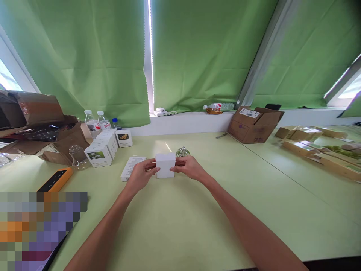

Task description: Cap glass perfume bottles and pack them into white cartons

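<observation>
A small plain white box [165, 165] stands upright on the pale green table in front of me. My left hand [142, 173] grips its left side between thumb and fingers. On the opposite side, my right hand [189, 167] pinches it in the same way. Just left of my left hand lies a flat white carton [133, 167] with printed text, partly covered by that hand. Behind my right hand sits a round coil of thin green-and-white material [182, 151], whose kind I cannot make out.
At the left stand a row of white picture boxes [98, 155], clear bottles [91, 124], an orange power strip [55, 180] and an open cardboard box [56, 139]. Another cardboard carton [251, 128] is at back right, near wooden trays [335, 160]. A bottle [222, 107] lies on the sill.
</observation>
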`<state>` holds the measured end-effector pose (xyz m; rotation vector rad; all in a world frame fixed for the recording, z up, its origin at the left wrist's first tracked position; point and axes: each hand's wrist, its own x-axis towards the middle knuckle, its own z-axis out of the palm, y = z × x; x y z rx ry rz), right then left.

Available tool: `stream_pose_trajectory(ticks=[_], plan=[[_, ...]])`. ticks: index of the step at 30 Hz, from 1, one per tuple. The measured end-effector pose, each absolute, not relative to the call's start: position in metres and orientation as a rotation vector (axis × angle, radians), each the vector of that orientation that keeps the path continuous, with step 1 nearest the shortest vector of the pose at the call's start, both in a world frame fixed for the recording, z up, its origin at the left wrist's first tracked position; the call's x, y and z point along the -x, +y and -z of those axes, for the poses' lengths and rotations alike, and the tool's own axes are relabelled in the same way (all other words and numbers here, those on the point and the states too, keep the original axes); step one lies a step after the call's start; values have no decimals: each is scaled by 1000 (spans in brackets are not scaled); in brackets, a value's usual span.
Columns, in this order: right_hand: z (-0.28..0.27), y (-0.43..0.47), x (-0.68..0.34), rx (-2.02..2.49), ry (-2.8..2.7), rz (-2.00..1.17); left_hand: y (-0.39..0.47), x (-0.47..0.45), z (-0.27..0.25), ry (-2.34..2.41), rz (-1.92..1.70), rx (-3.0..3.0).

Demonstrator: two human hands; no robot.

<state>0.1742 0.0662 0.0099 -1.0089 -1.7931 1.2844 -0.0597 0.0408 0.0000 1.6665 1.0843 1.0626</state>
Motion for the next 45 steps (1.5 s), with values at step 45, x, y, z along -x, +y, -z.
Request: stream_pose_trajectory(ticks=[45], plan=[[-19, 64, -182, 1103, -2061, -1284, 34, 57, 2, 1278, -876, -1942]])
